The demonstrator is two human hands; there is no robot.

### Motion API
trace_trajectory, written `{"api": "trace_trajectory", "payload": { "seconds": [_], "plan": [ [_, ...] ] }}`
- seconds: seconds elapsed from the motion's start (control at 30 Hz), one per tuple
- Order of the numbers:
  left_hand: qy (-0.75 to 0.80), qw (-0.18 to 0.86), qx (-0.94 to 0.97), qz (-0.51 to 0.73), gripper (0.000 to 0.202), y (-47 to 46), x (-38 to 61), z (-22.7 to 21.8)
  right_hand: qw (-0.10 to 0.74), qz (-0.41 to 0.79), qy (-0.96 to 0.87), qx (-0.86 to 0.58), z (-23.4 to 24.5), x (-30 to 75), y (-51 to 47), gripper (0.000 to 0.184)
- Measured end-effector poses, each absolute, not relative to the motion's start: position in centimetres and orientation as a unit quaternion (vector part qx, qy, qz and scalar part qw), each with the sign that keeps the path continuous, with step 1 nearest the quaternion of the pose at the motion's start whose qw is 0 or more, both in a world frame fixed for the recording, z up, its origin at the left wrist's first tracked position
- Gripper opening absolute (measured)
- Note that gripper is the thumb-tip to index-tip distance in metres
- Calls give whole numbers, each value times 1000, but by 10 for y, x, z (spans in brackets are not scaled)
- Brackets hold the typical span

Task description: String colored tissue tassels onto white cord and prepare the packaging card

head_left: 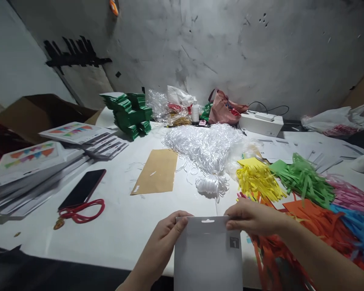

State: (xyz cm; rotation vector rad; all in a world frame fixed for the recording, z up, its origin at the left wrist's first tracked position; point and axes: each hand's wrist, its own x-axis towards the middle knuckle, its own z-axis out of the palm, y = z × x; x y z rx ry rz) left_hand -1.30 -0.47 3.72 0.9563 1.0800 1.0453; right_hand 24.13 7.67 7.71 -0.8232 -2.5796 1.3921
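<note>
A white packaging card (pixel 208 254) with a hang slot near its top stands upright at the table's near edge. My left hand (pixel 166 232) pinches its top left corner, fingers closed on it. My right hand (pixel 251 217) grips the top right corner the same way. Just beyond my right hand lie fringed paper strips: orange (pixel 315 220), yellow (pixel 259 178), green (pixel 303 182), pink (pixel 348 194) and blue (pixel 358 228). A heap of white ribbon (pixel 204 151) sits in the middle of the table.
A brown envelope (pixel 156 171), a black phone (pixel 82 188) and a red lanyard (pixel 81 212) lie to the left. Stacks of printed cards (pixel 33 161) fill the far left. Green packets (pixel 130 113), bags, a bottle (pixel 195 111) and a white box (pixel 261 123) line the wall.
</note>
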Motion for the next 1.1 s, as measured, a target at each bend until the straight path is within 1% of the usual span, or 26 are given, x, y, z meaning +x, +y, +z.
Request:
{"api": "trace_trajectory", "payload": {
  "seconds": [0.07, 0.13, 0.17, 0.23, 0.33, 0.37, 0.43, 0.5, 0.63, 0.73, 0.8, 0.87, 0.97, 1.1],
  "plan": [
    [514, 570, 446, 459, 40, -11, -21, 41, 58, 460, -845, -266, 76, 236, 77, 47],
    [539, 531, 464, 461, 43, -15, -30, 43, 57, 477, -838, -259, 77, 227, 77, 51],
    [538, 530, 464, 463, 45, -17, -36, 43, 51, 496, -830, -248, 78, 221, 77, 51],
    [512, 566, 429, 483, 46, -19, -48, 41, 43, 529, -818, -223, 79, 207, 76, 50],
    [477, 618, 342, 523, 47, -21, -75, 36, 68, 516, -824, -224, 76, 178, 74, 50],
    [485, 613, 327, 531, 46, -22, -87, 35, 69, 516, -825, -221, 74, 167, 76, 50],
    [530, 570, 327, 536, 45, -26, -118, 34, 53, 525, -826, -196, 65, 143, 85, 49],
    [588, 510, 338, 529, 46, -30, -153, 36, 55, 474, -859, -185, 53, 119, 102, 46],
    [679, 434, 292, 515, 50, -24, -216, 42, 115, 262, -922, -261, 19, 66, 149, 27],
    [721, 391, 293, 492, 46, -2, -240, 36, 109, 167, -943, -267, -9, 32, 171, 17],
    [745, 375, 331, 442, 49, 17, -247, 27, 94, 113, -959, -243, -26, 19, 178, 18],
    [755, 383, 374, 379, 48, 36, -250, 17, 82, 74, -970, -215, -39, 15, 181, 20],
    [745, 410, 406, 334, 37, 58, -250, 7, 85, 41, -976, -195, -50, 21, 182, 18],
    [736, 431, 409, 325, 26, 76, -244, 4, 119, 36, -972, -199, -51, 32, 177, 4]
  ]
}}
